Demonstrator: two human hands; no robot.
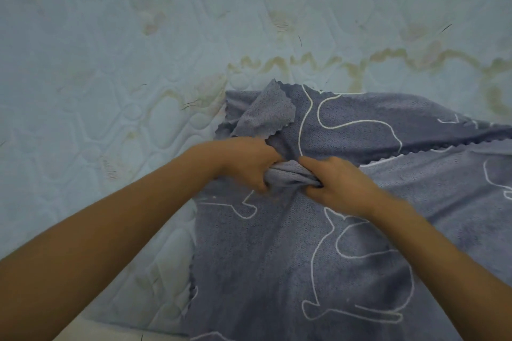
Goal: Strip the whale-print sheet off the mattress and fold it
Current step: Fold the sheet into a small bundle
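Nearest the person, across the lower right of the frame, the whale-print sheet [277,271] lies slack on the mattress [138,36], its bulk running off toward the right edge. At mid-frame the hands meet almost knuckle to knuckle, left hand [246,163] and right hand [338,185] each curled round one bunched ridge of cloth. Just beyond them a scalloped corner flap [266,116] lies turned over. Farther off, above and to the left, the quilted mattress is bare, so the slack to gather probably lies on the right hand's side.
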